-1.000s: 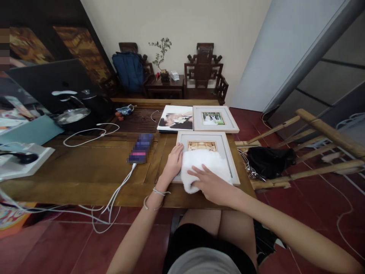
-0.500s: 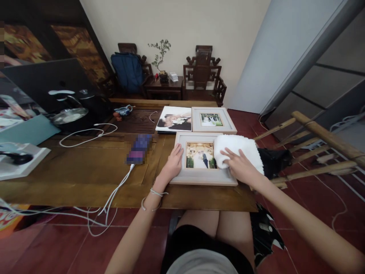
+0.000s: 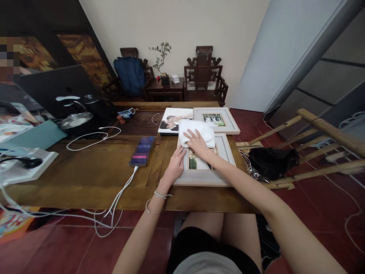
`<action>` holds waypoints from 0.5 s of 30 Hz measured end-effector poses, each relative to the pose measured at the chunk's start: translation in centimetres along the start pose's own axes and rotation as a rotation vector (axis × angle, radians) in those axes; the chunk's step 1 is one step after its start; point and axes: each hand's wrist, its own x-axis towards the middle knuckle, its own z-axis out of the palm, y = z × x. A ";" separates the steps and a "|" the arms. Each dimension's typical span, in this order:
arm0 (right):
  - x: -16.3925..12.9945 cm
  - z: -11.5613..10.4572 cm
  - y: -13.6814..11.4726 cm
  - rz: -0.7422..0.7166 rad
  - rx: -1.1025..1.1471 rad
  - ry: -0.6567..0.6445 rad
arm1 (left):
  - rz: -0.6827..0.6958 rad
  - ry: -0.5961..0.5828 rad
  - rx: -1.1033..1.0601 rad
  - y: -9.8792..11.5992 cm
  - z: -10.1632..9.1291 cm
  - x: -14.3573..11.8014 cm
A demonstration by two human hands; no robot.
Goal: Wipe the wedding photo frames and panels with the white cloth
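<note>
- Wooden tabletop (image 3: 94, 167) fills the centre left of the frame; red tiled floor below, two carved dark chairs and a small potted plant (image 3: 162, 61) against the far wall at upper centre.
- Near picture frame (image 3: 203, 161): pale wood, glazed, lying flat at the tabletop's near right edge. Judged stiff, moderately light and fragile at the glass; best taken by its outer wooden rails.
- White cloth (image 3: 196, 135): folded, soft and light, lying across the frame's far rail and upper glass, just below the centre of the picture.
- Left hand (image 3: 176, 165): open, palm flat, pressed on the frame's left rail, pinning it.
- Right hand (image 3: 198, 146): fingers spread, pressing down on the cloth; gripping nothing else.
- Second picture frame (image 3: 216, 120) and unframed photo print (image 3: 175, 120): side by side just beyond the near frame.
- Phone (image 3: 142, 151) with white cable (image 3: 119, 192): left of the frames.
- Black bag (image 3: 270, 161): right of the tabletop, on bamboo poles.
- Change from half a second ago: cloth and right hand have gone from the frame's right rail to its far edge; left hand unmoved.
</note>
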 end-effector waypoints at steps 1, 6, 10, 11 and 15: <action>-0.1 0.1 0.3 0.018 0.002 -0.012 | 0.000 0.005 -0.006 -0.1 0.0 0.0; -4.2 -0.9 4.6 0.124 -0.035 -0.129 | 0.019 0.028 -0.029 -0.5 0.4 -0.2; -8.7 -2.7 8.1 0.233 -0.079 -0.248 | 0.012 0.052 -0.014 -0.3 0.5 -0.2; -9.7 -3.1 8.4 0.235 -0.079 -0.267 | 0.012 0.063 -0.007 -0.2 0.5 -0.2; -14.0 -5.3 6.0 0.166 0.002 -0.343 | 0.011 0.078 0.007 0.0 0.5 -0.3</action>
